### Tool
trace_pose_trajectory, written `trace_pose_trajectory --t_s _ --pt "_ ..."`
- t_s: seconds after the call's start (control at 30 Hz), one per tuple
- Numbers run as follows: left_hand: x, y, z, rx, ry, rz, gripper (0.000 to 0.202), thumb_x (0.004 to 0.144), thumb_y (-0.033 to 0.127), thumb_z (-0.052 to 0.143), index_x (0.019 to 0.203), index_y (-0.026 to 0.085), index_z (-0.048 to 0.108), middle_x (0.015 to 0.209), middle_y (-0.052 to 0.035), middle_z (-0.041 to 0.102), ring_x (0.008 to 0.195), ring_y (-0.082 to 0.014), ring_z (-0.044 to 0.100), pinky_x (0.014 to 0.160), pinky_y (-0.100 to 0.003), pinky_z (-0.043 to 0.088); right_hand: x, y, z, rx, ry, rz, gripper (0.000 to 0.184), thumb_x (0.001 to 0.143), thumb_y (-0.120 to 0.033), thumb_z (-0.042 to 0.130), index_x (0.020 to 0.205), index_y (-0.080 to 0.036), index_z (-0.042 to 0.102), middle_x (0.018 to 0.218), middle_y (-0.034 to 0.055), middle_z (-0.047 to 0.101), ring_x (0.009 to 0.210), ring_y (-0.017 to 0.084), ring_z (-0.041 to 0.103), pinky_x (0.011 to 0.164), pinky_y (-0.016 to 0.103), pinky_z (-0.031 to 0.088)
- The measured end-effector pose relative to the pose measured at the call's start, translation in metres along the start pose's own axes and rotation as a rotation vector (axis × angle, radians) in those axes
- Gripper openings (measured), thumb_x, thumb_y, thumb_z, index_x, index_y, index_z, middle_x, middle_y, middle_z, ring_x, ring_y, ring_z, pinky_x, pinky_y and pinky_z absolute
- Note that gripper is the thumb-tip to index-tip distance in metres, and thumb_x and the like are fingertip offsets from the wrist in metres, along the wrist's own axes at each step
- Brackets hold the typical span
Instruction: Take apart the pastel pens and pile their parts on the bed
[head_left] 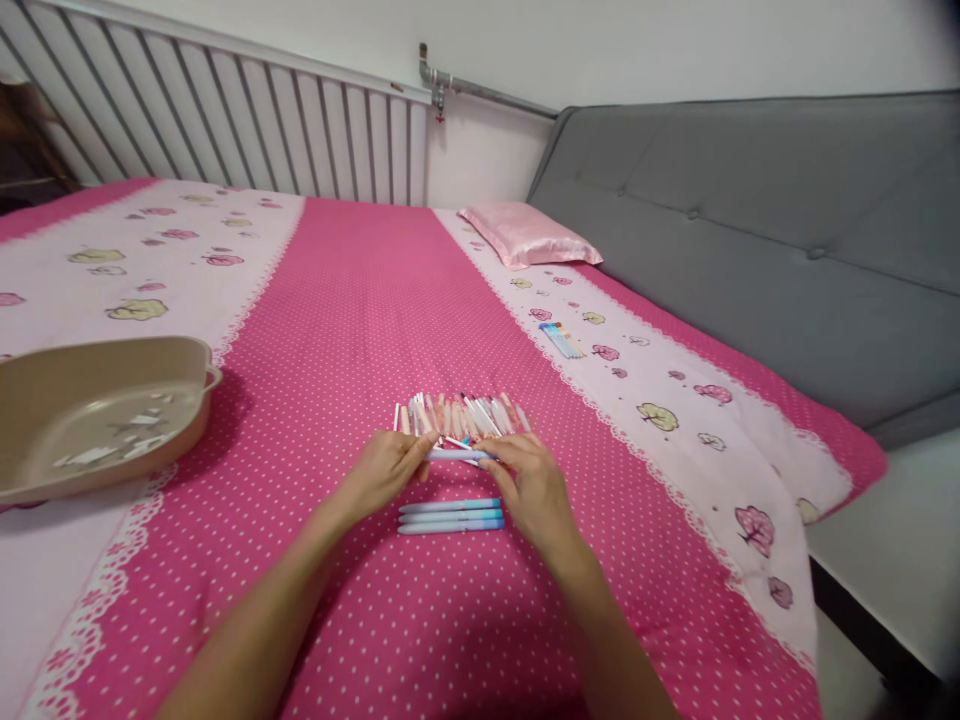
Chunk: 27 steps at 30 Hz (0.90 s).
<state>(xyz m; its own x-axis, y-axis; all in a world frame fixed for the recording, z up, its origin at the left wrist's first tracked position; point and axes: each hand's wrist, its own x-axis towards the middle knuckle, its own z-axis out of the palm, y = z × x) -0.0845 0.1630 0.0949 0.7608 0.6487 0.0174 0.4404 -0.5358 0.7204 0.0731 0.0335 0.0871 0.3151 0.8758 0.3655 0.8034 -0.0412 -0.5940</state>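
Note:
Between my two hands, level above the pink bedspread, is a pale lavender pen [454, 455]. My left hand [386, 468] pinches its left end, and my right hand [529, 485] has its fingers closed on the right end. Just beyond my hands lies a row of pen parts [480, 412] in white, peach and pink, partly hidden by my fingers. Nearer to me, three blue-tipped pens [450, 516] lie side by side, apart from both hands.
A beige plastic basin [97, 400] at the left holds small white pieces. Another group of blue and orange-tipped pens [562, 340] lies to the right. Farther back are a pink pillow [529, 235], a grey headboard [735, 240] and a white radiator [247, 115].

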Motion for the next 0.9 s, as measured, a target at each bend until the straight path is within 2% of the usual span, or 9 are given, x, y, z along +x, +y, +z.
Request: trace_pose_trajectory --t_s 0.1,0.2,0.27,0.33,0.4,0.57,0.7,0.83,0.9 --pt "0.0 -0.003 0.0 -0.014 -0.014 -0.004 0.062 0.088 0.054 0.028 0.053 0.014 0.061 0.045 0.0 0.049 0.046 -0.0108 0.045 0.052 -0.023 0.032 0.001 0.0 0.0 -0.006 0.015 -0.011 0.021 0.087 -0.022 0.054 0.102 -0.02 0.069 0.1 0.0054 0.069 0.093 0.02 0.057 0.084 0.033 0.044" --pt "0.002 -0.005 0.002 -0.119 0.024 0.13 0.039 0.08 0.049 0.052 0.091 0.014 0.065 0.07 -0.001 0.063 0.062 -0.0129 0.054 0.057 -0.022 0.038 0.001 0.0 -0.001 -0.007 0.015 0.009 0.022 0.087 -0.02 0.054 0.102 -0.02 0.069 0.1 0.0057 0.069 0.094 0.02 0.057 0.084 0.033 0.044" --pt "0.002 -0.006 0.004 -0.183 0.024 0.219 0.036 0.076 0.04 0.06 0.103 0.016 0.062 0.085 -0.003 0.066 0.073 -0.0142 0.057 0.065 -0.023 0.043 0.001 0.0 -0.002 0.002 0.019 0.027 0.021 0.086 -0.019 0.054 0.101 -0.02 0.069 0.101 0.0057 0.069 0.093 0.02 0.057 0.084 0.033 0.044" --pt "0.003 -0.005 0.004 -0.181 0.027 0.263 0.027 0.078 0.034 0.057 0.097 0.016 0.063 0.086 -0.004 0.067 0.074 -0.0141 0.058 0.067 -0.024 0.043 0.001 0.0 -0.002 0.01 0.023 0.032 0.021 0.086 -0.02 0.054 0.101 -0.02 0.069 0.1 0.0056 0.069 0.093 0.02 0.057 0.083 0.033 0.044" --pt "0.002 -0.004 0.004 -0.125 0.037 0.251 0.025 0.083 0.034 0.049 0.09 0.016 0.064 0.078 -0.0028 0.066 0.069 -0.0132 0.056 0.063 -0.023 0.041 0.001 0.0 -0.001 0.013 0.026 0.026 0.021 0.087 -0.021 0.054 0.101 -0.02 0.069 0.099 0.0053 0.069 0.092 0.02 0.058 0.083 0.032 0.044" --pt "0.003 -0.006 -0.001 -0.01 0.107 0.089 0.049 0.088 0.047 0.031 0.062 0.016 0.058 0.049 0.0019 0.048 0.048 -0.0115 0.044 0.05 -0.023 0.031 0.0 0.001 -0.003 -0.01 0.11 0.021 0.021 0.085 -0.019 0.053 0.099 -0.02 0.069 0.096 0.005 0.069 0.09 0.021 0.057 0.081 0.032 0.044" --pt "0.004 -0.014 -0.007 -0.035 0.116 0.008 0.054 0.087 0.053 0.028 0.064 0.016 0.059 0.047 0.0017 0.049 0.046 -0.0121 0.044 0.05 -0.023 0.032 0.001 0.006 -0.008 -0.027 0.16 0.064 0.022 0.085 -0.021 0.05 0.098 -0.018 0.068 0.097 0.0063 0.068 0.091 0.022 0.056 0.082 0.033 0.042" --pt "0.003 -0.016 -0.01 -0.036 0.109 0.007 0.055 0.087 0.055 0.027 0.062 0.016 0.057 0.047 0.0012 0.05 0.047 -0.0122 0.045 0.05 -0.023 0.032 0.001 0.012 -0.009 -0.008 0.172 0.286 0.028 0.086 -0.027 0.042 0.102 -0.014 0.06 0.095 0.0104 0.066 0.085 0.025 0.057 0.075 0.036 0.042" --pt "0.003 -0.013 -0.01 -0.032 0.095 0.016 0.055 0.087 0.055 0.027 0.06 0.016 0.055 0.046 0.0017 0.048 0.046 -0.0117 0.043 0.049 -0.023 0.031 0.001 0.013 -0.007 0.102 0.141 0.399 0.033 0.087 -0.035 0.038 0.104 -0.013 0.058 0.089 0.0095 0.065 0.078 0.023 0.058 0.07 0.034 0.042"
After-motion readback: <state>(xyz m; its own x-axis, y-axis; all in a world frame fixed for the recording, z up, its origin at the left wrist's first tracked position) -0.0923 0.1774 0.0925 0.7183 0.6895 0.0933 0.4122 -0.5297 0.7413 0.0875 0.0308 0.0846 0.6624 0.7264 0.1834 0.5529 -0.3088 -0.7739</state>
